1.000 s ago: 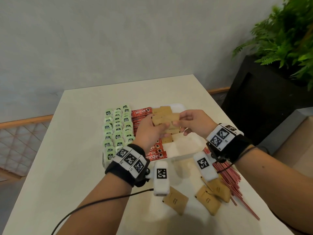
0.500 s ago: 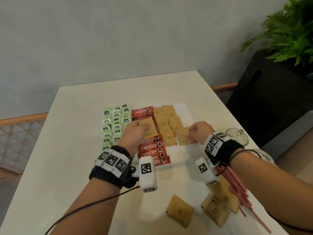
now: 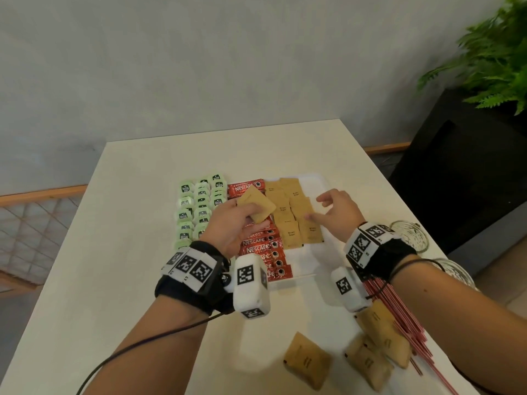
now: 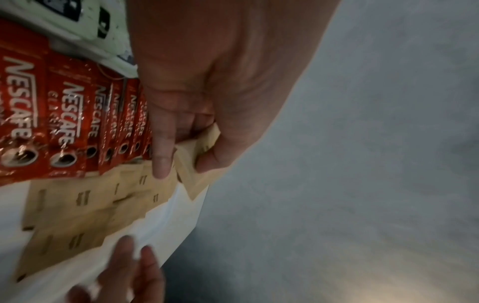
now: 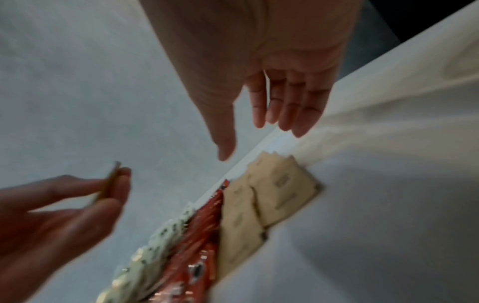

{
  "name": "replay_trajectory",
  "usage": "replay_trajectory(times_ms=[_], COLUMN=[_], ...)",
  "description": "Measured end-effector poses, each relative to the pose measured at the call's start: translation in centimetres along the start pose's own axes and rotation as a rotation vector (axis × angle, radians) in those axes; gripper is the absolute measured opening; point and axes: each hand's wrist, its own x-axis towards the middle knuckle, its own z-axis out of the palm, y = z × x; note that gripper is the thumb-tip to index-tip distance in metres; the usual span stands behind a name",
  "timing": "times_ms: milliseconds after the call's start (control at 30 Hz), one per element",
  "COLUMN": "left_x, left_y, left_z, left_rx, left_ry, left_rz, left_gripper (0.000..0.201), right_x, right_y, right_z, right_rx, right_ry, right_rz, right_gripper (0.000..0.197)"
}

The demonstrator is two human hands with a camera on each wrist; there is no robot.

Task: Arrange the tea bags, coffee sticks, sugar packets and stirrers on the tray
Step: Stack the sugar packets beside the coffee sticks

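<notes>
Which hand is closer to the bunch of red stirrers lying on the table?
Right. The right hand reaches over the tray, its wrist just above the red stirrers. The left hand holds a sugar packet over the coffee sticks, farther away.

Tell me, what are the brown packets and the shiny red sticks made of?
The brown sugar packets look like matte kraft paper: dull, tan, with zigzag-cut ends. The red coffee sticks look like glossy foil or plastic film, since light glints off their crinkles. The one in the left hand looks the same brown paper.
</notes>
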Motion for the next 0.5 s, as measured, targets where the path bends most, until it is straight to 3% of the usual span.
replay_trajectory(times_ms=[133, 200, 267, 400, 500], left_x=[-0.9, -1.3, -1.6, -1.7, -2.0], left_y=[-1.1, -1.6, -1.7, -1.0, -1.3], left_z=[2.1, 3.1, 3.5, 2.7, 3.0], left_rx=[0.082, 0.132, 0.170, 0.334, 0.354], left_ry=[-0.036, -0.074, -0.060, -0.004, 0.009], left_rz=[0.073, 0.096, 0.136, 0.323, 0.392], left_gripper=[0.017, 0.021, 0.014, 0.015, 0.020], right_x=[-1.7, -1.8, -1.6, -1.5, -1.4], right_y=[-2.8, -3.4, -3.5, -3.4, -3.3], right_z=[0.4, 0.5, 0.0, -1.7, -1.9], right_rx=[0.230, 0.238, 0.232, 0.353, 0.527], right_ry=[-0.213, -0.261, -0.271, -0.159, -0.140], right_rz=[-0.144, -0.176, -0.176, -0.169, -0.103], right_gripper=[0.039, 0.045, 0.049, 0.014, 0.013])
